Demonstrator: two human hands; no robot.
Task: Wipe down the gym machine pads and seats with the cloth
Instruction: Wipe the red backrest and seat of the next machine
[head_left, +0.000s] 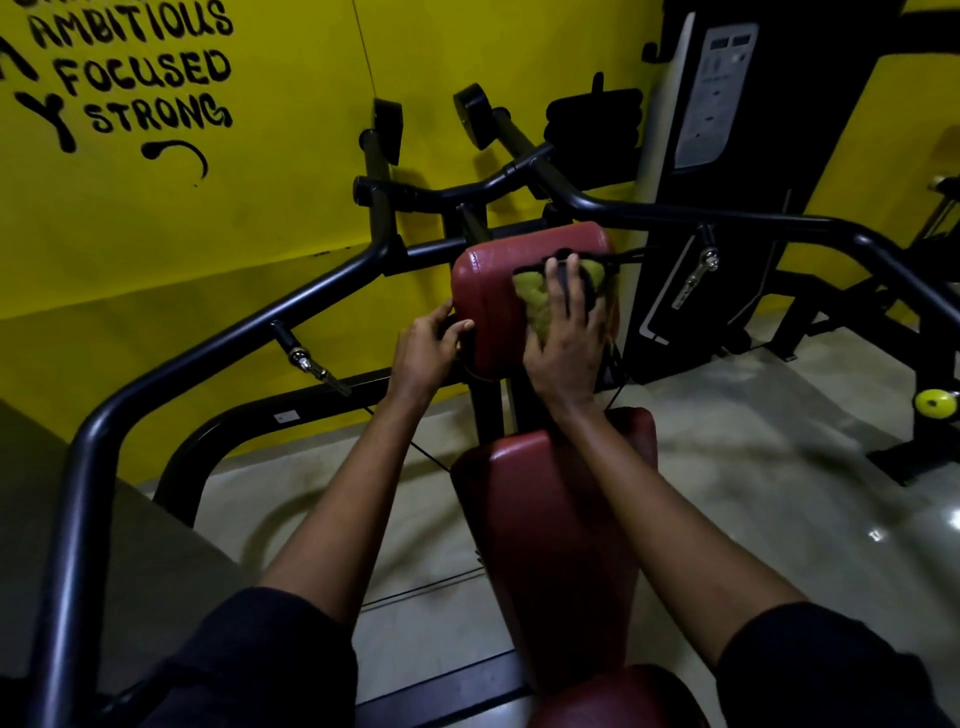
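Deep red on the upper pad and on the lower pad, both plain. Yellow-green on the cloth, with a black patch across it. Plain black on the machine frame. Bright yellow on the wall, with black hand-painted lettering. Pale glossy grey on the floor. Very dark blue-black on the sleeves. Yellow on a round knob.

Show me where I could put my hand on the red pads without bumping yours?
The long lower pad between the forearms is bare. On the upper pad, only a strip is free between the left hand gripping its edge and the cloth under the right hand; its right side is crowded.
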